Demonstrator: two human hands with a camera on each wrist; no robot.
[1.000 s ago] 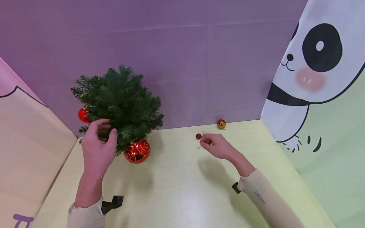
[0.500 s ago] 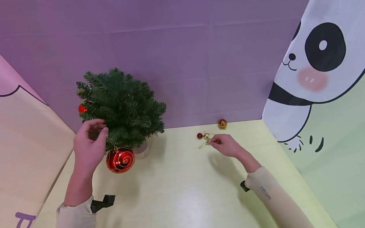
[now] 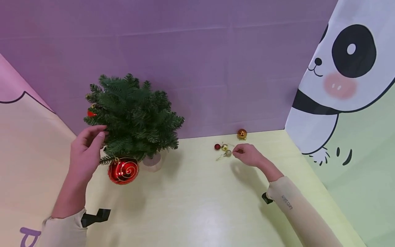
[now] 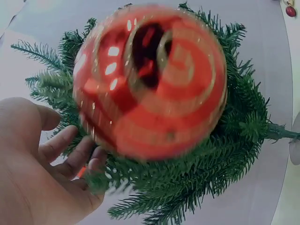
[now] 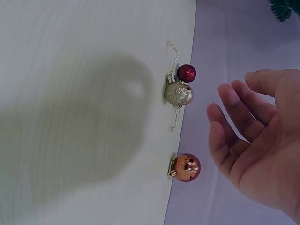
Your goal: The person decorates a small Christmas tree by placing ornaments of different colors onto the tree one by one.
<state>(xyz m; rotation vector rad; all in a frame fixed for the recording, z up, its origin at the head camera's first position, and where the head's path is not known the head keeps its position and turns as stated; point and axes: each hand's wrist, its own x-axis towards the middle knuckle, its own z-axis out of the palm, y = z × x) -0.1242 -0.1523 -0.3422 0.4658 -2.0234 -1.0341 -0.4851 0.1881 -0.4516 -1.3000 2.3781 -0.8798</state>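
Note:
A small green Christmas tree (image 3: 135, 116) stands on a pale round base (image 3: 152, 162) at the left of the table. From its front hangs a large red bauble (image 3: 123, 171) with gold swirls, which looms close in the left wrist view. A smaller red bauble (image 3: 91, 113) shows partly behind branches on the left side. My left hand (image 3: 84, 151) is at the tree's left edge, fingers loosely bent by the needles; whether they touch is unclear. My right hand (image 3: 248, 155), fingers loosely bent and holding nothing, hovers just right of a glittery gold bauble (image 5: 178, 93).
Beside the glittery bauble lie a shiny gold bauble (image 3: 225, 147) and a small dark red bauble (image 3: 217, 146), with thin gold strings. A copper-gold bauble (image 3: 242, 134) sits by the purple backdrop (image 3: 197, 68). Printed side walls flank the table (image 3: 185, 206).
My left hand has shifted left. The large red bauble has swung left with the turning tree, revealing the base. My right hand has drawn slightly right, uncovering the gold baubles.

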